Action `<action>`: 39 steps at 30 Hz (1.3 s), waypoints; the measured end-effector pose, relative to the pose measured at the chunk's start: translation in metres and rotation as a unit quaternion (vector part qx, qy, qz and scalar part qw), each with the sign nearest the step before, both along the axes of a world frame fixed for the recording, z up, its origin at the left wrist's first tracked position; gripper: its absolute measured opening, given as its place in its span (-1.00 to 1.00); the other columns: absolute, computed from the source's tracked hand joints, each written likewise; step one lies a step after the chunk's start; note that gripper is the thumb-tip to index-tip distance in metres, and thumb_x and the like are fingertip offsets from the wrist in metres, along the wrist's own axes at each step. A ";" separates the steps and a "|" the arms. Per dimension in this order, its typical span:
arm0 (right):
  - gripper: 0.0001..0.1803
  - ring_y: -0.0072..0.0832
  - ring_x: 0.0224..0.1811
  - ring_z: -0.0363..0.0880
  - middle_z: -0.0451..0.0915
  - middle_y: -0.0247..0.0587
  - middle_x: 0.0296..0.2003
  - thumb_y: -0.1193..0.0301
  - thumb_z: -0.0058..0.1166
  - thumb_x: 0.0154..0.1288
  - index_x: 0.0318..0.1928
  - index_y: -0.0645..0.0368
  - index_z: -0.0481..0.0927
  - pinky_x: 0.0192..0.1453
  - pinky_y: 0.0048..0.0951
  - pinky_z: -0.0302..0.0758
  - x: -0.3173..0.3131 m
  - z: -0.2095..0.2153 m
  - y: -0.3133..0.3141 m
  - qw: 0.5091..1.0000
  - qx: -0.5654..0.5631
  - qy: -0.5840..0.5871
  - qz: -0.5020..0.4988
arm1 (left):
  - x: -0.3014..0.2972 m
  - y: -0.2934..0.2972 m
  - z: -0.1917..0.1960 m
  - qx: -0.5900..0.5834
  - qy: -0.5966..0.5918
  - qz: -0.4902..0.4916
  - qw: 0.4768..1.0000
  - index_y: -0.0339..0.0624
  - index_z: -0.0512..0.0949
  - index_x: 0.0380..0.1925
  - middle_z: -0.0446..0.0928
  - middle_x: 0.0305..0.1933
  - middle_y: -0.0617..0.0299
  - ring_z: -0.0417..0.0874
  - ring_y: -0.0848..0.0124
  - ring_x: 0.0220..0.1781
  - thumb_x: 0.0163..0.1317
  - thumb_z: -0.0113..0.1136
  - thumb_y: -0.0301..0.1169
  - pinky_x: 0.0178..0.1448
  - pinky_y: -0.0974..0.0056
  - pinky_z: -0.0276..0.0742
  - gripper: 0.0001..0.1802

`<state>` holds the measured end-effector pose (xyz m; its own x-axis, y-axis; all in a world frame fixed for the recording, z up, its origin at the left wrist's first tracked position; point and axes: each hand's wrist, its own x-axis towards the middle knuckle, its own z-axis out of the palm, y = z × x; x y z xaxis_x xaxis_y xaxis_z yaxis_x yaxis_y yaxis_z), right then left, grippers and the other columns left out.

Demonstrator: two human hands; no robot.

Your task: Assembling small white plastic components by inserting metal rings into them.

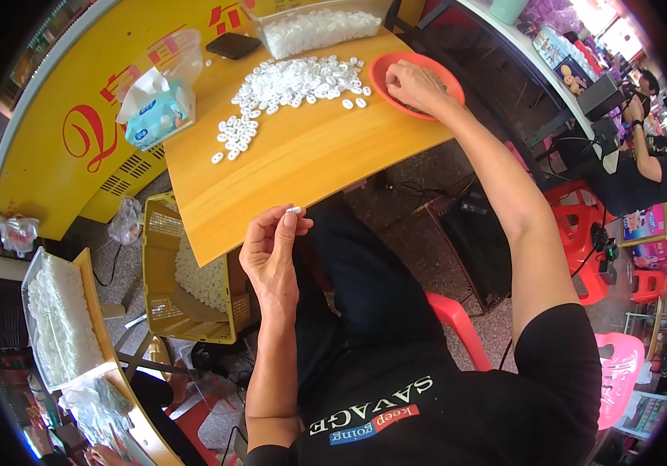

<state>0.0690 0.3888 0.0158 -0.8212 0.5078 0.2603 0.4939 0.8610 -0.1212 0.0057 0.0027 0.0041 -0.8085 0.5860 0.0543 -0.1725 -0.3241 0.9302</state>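
My left hand (pixel 273 247) is raised off the table's near edge, thumb and finger pinching a small white plastic piece (pixel 294 210). My right hand (pixel 419 84) reaches into a shallow orange-red bowl (pixel 458 92) at the table's far right, its fingers curled down together. What those fingertips hold, if anything, is hidden; small dark bits seem to lie in the bowl. Left of the bowl spreads a big heap of small white oval pieces (pixel 290 81), each with dark marks. A smaller cluster of the same pieces (pixel 236 136) lies nearer, and a few sit apart beside the bowl.
On the wooden table (pixel 294 163) stand a clear bin of white pieces (pixel 322 35), a black phone (pixel 232 45) and a tissue pack (pixel 158 113). A yellow crate (pixel 154 291) of white parts sits below left. Another clear bin (pixel 61 318) stands farther left. A co-worker (pixel 660 167) is at right.
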 end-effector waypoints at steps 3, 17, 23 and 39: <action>-0.85 -0.11 -0.23 0.63 0.63 -0.08 -0.25 0.38 0.10 0.15 -0.34 0.20 0.59 -0.13 -0.14 0.53 0.002 0.000 -0.004 0.998 0.011 0.033 0.053 | 0.000 -0.002 0.001 -0.007 0.002 -0.002 1.000 -0.37 0.56 -0.13 0.66 -0.20 0.08 0.67 0.40 -0.25 0.34 0.21 -0.45 -0.07 0.35 0.58 -0.80; -0.77 -0.71 -0.35 0.46 0.53 -0.42 -0.34 0.38 0.11 0.40 -0.05 0.26 0.60 -0.09 -0.54 0.52 0.012 0.036 -0.117 0.675 -0.658 0.285 0.174 | 0.001 -0.007 0.013 0.047 -0.077 -0.042 0.995 -0.41 0.52 -0.13 0.64 -0.23 0.03 0.68 0.36 -0.28 0.33 0.20 -0.50 -0.11 0.33 0.60 -0.80; -0.80 -0.73 -0.41 0.46 0.54 -0.41 -0.41 0.33 0.15 0.40 -0.20 0.24 0.62 -0.22 -0.61 0.52 0.016 0.038 -0.208 0.680 -0.652 0.250 0.221 | 0.003 -0.007 0.023 0.056 -0.085 -0.061 0.993 -0.44 0.52 -0.16 0.65 -0.26 0.01 0.69 0.35 -0.30 0.33 0.20 -0.49 -0.13 0.33 0.61 -0.80; -0.78 -0.76 -0.40 0.45 0.56 -0.46 -0.41 0.32 0.14 0.41 -0.23 0.25 0.60 -0.30 -0.69 0.46 0.013 0.035 -0.246 0.762 -0.567 0.206 0.235 | 0.005 -0.013 0.025 0.017 -0.020 -0.068 0.997 -0.45 0.52 -0.22 0.64 -0.31 0.06 0.66 0.40 -0.32 0.33 0.22 -0.44 -0.16 0.37 0.58 -0.78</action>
<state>0.0820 0.1433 0.0506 -0.9488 0.2736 0.1579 -0.1177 0.1576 -0.9805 0.0104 -0.0101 0.0293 -0.7238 0.6885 0.0456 -0.2537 -0.3270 0.9103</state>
